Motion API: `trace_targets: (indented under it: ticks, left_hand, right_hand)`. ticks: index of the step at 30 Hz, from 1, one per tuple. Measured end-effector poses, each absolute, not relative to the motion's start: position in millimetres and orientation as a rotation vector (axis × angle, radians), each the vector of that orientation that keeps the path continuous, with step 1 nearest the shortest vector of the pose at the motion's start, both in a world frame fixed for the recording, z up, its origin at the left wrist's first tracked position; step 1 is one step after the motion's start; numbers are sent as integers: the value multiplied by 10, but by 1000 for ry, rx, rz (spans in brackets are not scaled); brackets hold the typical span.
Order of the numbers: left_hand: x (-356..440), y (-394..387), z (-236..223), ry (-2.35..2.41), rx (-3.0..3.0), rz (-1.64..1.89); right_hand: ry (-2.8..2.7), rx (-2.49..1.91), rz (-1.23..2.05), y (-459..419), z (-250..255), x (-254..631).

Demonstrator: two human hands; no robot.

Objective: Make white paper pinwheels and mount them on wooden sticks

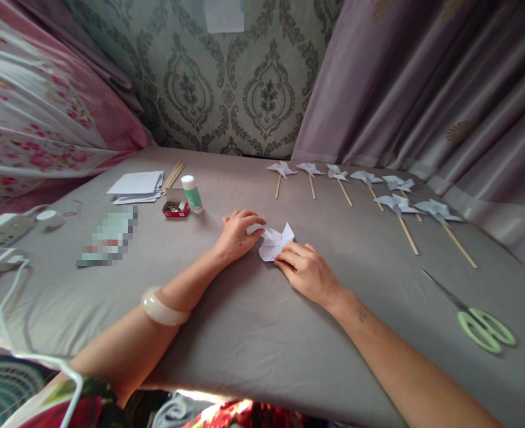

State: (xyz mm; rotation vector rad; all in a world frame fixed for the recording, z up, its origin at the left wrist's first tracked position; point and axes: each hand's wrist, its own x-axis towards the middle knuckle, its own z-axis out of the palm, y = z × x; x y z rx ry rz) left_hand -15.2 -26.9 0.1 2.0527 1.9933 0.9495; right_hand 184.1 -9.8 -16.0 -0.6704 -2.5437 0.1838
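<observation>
A white paper pinwheel (274, 242), with no stick showing, lies on the grey cloth in front of me. My left hand (241, 235) pinches its upper left blade between thumb and fingers. On the lower right side, my right hand (305, 268) has its fingers closed on another edge of the paper. The fingers hide parts of the blades. Closest to my left hand are a small red box (175, 208) with shiny metal bits in it and a glue stick (192, 195) with a white cap.
Several finished pinwheels (398, 205) on sticks lie at the back right. Green-handled scissors (476, 318) rest at the right. Stacked white paper (136, 186) and wooden sticks (173, 177) are at the back left. A power strip (4, 230) with a white cable sits at the left edge.
</observation>
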Motion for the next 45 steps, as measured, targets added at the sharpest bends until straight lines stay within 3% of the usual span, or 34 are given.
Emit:
trace_targets:
  ticks: [12,19,45]
  left_hand:
    - [-70,-322,58,1602,2609,417]
    - [-92,-356,19,1529,2639,476]
    - [-87,-426,-63,1546,2653,727]
  right_hand:
    - [-2500,-789,496,-104,-128,1846]
    - [-2314,-873,712,-91,-125,1819]
    - [-2083,-1323,709,-115,-123,1706]
